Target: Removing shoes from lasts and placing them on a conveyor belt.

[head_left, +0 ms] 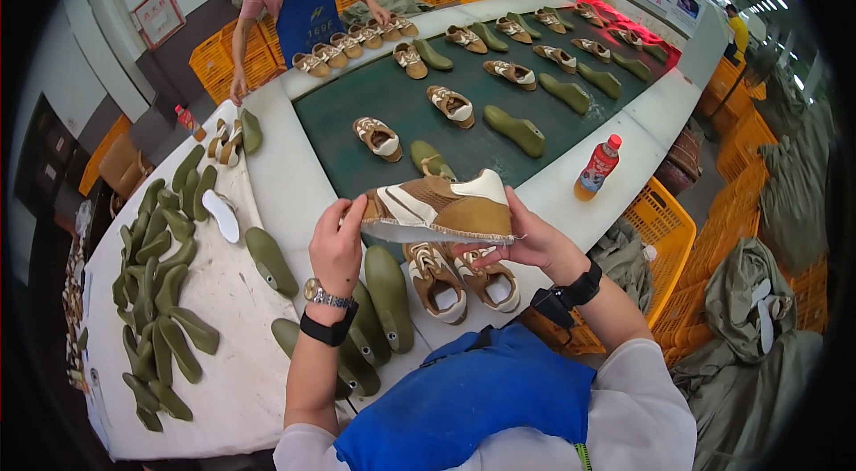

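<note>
Upper (437,211) held above counter (276,159)

Left end of the upper is gripped by the left hand (337,237); right end is held in the right hand (537,241). Its side is turned to view, before the near end of the green belt (334,114). Two shoes (434,270) are placed on the counter below, just right of green lasts (388,297). A bottle (599,163) is seen farther right.

There is one held shoe upper (437,211), two uppers (430,268) below it, two bottles (598,166) and one wristwatch (314,290).
</note>
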A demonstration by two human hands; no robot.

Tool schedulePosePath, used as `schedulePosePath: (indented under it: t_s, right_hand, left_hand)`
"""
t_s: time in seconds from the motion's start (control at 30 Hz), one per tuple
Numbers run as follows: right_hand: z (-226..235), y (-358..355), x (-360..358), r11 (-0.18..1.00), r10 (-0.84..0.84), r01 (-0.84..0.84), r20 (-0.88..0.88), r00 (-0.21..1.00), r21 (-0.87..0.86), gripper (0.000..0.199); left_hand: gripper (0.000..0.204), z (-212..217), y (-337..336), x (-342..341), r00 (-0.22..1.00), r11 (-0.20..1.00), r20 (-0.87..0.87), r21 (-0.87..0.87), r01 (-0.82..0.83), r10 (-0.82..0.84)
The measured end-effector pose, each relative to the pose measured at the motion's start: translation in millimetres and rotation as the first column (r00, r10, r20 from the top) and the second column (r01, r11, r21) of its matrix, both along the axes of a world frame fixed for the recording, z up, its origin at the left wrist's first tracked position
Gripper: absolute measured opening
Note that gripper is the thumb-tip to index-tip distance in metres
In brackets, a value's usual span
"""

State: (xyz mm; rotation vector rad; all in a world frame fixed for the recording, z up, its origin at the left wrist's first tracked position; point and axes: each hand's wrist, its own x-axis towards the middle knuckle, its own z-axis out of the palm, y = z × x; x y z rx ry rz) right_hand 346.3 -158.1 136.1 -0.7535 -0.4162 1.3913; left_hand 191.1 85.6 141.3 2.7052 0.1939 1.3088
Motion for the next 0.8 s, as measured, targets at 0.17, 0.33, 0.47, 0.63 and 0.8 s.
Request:
schedulePosePath:
  t_s: [0.17, 0.33, 0.47, 0.63, 0.8]
  right_hand:
    - [3, -25, -2, 0.986, -0.166, 0.153, 0.295, 0.941, 0.066, 0.062]
    - [-24, -42, 10, 0.943, -0.318, 0.332, 0.387, 0.866, 0.030, 0.055]
    - [-65, -59, 22, 0.812, -0.217, 0.555, 0.976, 0.000, 0.180, 0.052]
    - [-175, -89, 27, 0.850, 0.247, 0.475, 0.969, 0.028, -0.230, 0.049]
    - [-157, -124, 33, 0.857, 0.359, 0.368, 0.930, 0.079, -0.362, 0.062]
  left_hand:
    - [0.041, 6, -15, 3, 1.000, 0.998, -0.025, 0.060, 0.006, -0.005]
    - [0.045, 17, -35, 5, 0.999, 0.978, -0.017, -0.206, 0.043, -0.048]
    - [0.046, 9, -29, -18, 0.971, 0.974, -0.223, -0.222, 0.037, -0.088]
    - [0.033, -8, 11, -65, 0.929, 0.970, -0.368, -0.210, -0.124, 0.039]
    - [0.031, -42, 107, -91, 0.850, 0.897, -0.505, -0.289, -0.334, 0.153]
